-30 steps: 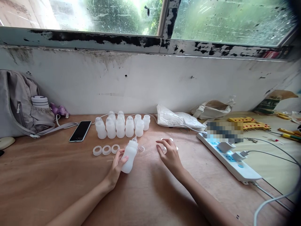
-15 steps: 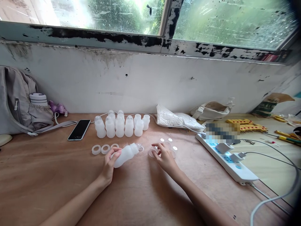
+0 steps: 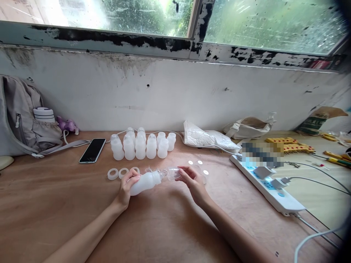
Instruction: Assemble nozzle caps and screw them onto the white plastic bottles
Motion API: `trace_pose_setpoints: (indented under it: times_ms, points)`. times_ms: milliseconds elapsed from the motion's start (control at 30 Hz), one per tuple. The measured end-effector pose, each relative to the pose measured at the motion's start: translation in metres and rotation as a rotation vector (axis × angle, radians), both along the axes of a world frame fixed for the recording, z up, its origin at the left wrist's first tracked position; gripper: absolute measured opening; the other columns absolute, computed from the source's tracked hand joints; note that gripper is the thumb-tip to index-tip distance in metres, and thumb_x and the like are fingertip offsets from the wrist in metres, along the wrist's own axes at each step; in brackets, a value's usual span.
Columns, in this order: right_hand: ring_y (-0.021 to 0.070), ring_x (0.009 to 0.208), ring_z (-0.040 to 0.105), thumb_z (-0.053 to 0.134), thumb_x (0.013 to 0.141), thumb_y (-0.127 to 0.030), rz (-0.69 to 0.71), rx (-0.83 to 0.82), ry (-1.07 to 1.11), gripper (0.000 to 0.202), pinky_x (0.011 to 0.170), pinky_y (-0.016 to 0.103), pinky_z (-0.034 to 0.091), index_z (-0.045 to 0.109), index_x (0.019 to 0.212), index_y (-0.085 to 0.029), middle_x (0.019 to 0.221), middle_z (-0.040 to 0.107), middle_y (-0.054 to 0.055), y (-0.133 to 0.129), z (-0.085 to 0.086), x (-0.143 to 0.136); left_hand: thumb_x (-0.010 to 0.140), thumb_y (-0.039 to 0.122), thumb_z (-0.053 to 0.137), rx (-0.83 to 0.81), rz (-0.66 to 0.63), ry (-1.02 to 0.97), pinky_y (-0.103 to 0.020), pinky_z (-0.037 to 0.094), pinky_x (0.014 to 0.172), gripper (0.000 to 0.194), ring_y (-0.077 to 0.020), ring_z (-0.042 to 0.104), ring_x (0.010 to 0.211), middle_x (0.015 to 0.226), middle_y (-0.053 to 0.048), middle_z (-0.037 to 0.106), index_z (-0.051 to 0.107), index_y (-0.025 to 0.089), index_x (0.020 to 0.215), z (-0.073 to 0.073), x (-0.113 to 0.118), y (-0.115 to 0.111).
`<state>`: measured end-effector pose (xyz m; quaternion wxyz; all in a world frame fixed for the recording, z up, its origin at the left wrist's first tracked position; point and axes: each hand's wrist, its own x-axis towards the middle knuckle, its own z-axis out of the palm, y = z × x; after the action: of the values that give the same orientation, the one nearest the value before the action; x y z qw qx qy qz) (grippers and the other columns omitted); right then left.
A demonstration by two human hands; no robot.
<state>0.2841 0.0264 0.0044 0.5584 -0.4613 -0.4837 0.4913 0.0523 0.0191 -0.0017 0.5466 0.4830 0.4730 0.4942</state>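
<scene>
My left hand (image 3: 126, 188) is wrapped round a frosted white baby bottle (image 3: 144, 183), tilted on its side with its open threaded neck to the right. Between the fingertips of my right hand (image 3: 195, 184) is a clear plastic bottle cap (image 3: 172, 174), just right of the neck and apart from it. Behind the bottle lie white collar rings (image 3: 112, 174), partly covered by my left hand. Small clear nipples (image 3: 148, 170) rest near the neck. By my right fingers are small white discs (image 3: 190, 162) and another clear cap (image 3: 196, 168), partly hidden.
Several frosted bottles (image 3: 140, 149) stand in a group at the back, some with clear caps on. A phone (image 3: 92, 150) and backpack (image 3: 20, 113) are at the left. A white plastic package (image 3: 203, 137) lies by the wall. At right is a power strip (image 3: 268, 186) with cables.
My right hand has lifted a clear cap off the table and brought it left towards the bottle's neck. The bottle in my left hand has tipped slightly flatter.
</scene>
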Motion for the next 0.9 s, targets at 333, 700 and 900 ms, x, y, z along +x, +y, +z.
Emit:
trace_pose_setpoints:
  times_ms: [333, 700, 900]
  points:
    - [0.0159, 0.072, 0.06, 0.064, 0.071, -0.036, 0.135, 0.079, -0.086, 0.024, 0.069, 0.032, 0.051, 0.059, 0.087, -0.019, 0.077, 0.062, 0.002, -0.014, 0.002, -0.013, 0.074, 0.035, 0.047, -0.011, -0.101, 0.047, -0.02, 0.032, 0.045, 0.021, -0.0111, 0.046, 0.052, 0.065, 0.002, 0.052, 0.046, 0.017, 0.063, -0.002, 0.003, -0.002]
    - [0.0188, 0.075, 0.062, 0.068, 0.066, -0.036, 0.17, -0.014, -0.081, 0.028, 0.073, 0.035, 0.05, 0.065, 0.087, -0.018, 0.081, 0.067, 0.005, -0.015, -0.003, -0.013, 0.076, 0.029, 0.046, 0.143, -0.059, 0.118, -0.022, 0.032, 0.053, 0.02, -0.0111, 0.044, 0.056, 0.062, 0.002, 0.052, 0.044, 0.017, 0.06, -0.005, 0.003, -0.006]
    - [0.018, 0.073, 0.062, 0.07, 0.063, -0.037, 0.152, -0.046, -0.05, 0.029, 0.069, 0.032, 0.05, 0.066, 0.085, -0.018, 0.079, 0.067, 0.004, -0.018, -0.009, -0.015, 0.079, 0.031, 0.043, 0.255, -0.014, 0.165, -0.023, 0.031, 0.053, 0.022, -0.0112, 0.043, 0.056, 0.063, 0.001, 0.051, 0.044, 0.017, 0.062, -0.008, 0.003, -0.014]
